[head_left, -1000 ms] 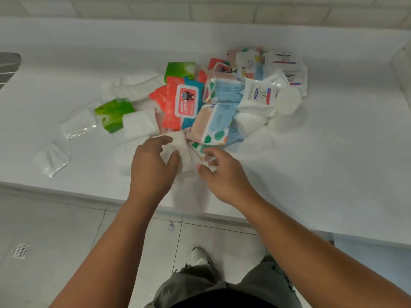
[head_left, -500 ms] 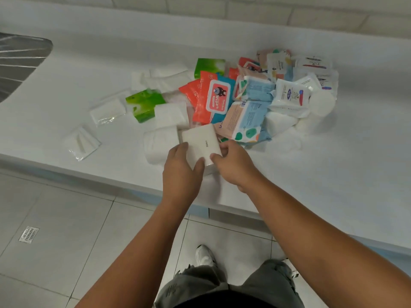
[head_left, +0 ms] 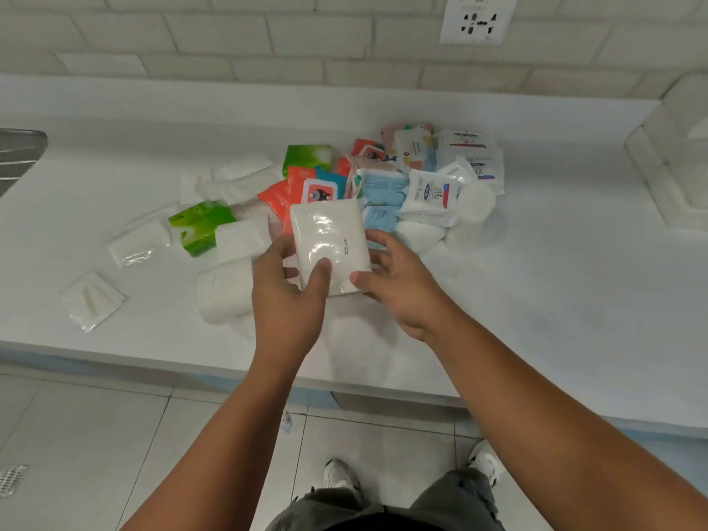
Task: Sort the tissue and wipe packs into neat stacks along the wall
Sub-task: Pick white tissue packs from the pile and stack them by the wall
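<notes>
**Inspector:** State of the hands?

**Operator:** Both held the same item. The left hand gripped the white pack at its lower left, with the thumb across the front face and the fingers behind. The right hand gripped the lower right corner, with the thumb on the front and the fingers along the right edge.

**Inspector:** Position of the white pack?

**Operator:** It was held above the worktop, front face toward the camera, long side roughly upright and slightly tilted. A line of small dark print ran near its right side. The pack hid part of the pile directly behind it.

**Inspector:** Contents of the pile?

**Operator:** It consisted of unsorted, overlapping packs. An orange-red wipe pack lay just behind the held item. A light blue pack lay to its right, followed by a blue-and-red-labelled pack. A green pack lay to the left, touching plain white packs. A clear-wrapped flat pack lay apart near the front left, and a second clear-wrapped pack lay between it and the green pack.

**Inspector:** Surroundings?

**Operator:** A tiled wall ran along the back of the worktop and carried a socket. A metal sink edge showed at the far left. A tiled floor lay below.
</notes>
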A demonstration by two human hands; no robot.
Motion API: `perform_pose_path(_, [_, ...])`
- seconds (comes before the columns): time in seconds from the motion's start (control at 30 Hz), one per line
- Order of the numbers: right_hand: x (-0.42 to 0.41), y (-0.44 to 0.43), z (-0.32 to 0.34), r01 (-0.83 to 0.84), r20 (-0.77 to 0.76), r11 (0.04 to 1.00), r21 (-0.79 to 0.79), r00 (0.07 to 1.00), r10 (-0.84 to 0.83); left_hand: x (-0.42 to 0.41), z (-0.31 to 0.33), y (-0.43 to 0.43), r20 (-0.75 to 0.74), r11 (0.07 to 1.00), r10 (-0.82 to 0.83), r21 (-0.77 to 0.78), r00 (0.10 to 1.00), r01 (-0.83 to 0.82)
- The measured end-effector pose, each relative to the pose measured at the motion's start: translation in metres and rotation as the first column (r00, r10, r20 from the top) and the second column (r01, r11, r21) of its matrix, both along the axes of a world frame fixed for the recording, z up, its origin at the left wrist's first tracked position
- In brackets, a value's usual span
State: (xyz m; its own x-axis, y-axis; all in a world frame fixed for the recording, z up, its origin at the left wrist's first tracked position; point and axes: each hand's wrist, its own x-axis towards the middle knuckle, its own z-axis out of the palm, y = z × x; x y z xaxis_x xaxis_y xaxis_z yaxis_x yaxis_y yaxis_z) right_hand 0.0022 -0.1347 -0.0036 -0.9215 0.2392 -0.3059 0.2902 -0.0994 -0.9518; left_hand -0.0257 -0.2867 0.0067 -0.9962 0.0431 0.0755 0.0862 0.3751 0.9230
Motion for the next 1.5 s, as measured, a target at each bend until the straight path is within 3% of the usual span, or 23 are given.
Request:
perform_pose_path(0.27, [0.044,0.124,0.016,0.145,-0.102,0.988,-0.060,0.983,-0.150,0.007,0.015,0.114,0.069,0.945,-0.324,0.077,0.943,0.319])
perform_pose_path(0.6, [0.100,0.305,0.024,0.394,-0.166,0.919,0.034,0.909,-0.383,0.038,0.023,0.313,0.109,0.885,-0.463,0.105,0.880,0.453])
perform_pose_path(0.97, [0.133,0.483,0.027,0.578,-0.166,0.780,0.240,0.816,-0.554,0.058,0.020,0.508,0.167,0.822,-0.568,0.167,0.806,0.544])
perform_pose_path(1.17, [0.134,0.552,0.022,0.577,-0.131,0.647,0.499,0.788,-0.602,0.060,0.011,0.586,0.212,0.823,-0.567,0.164,0.796,0.543])
perform_pose_path(1.33, [0.127,0.584,0.018,0.494,0.000,0.700,0.515,0.817,-0.576,0.055,0.002,0.619,0.253,0.842,-0.539,0.130,0.804,0.524])
perform_pose_path(1.5, [0.119,0.591,0.018,0.485,0.032,0.753,0.446,0.832,-0.555,0.053,-0.002,0.635,0.293,0.861,-0.508,0.150,0.810,0.486])
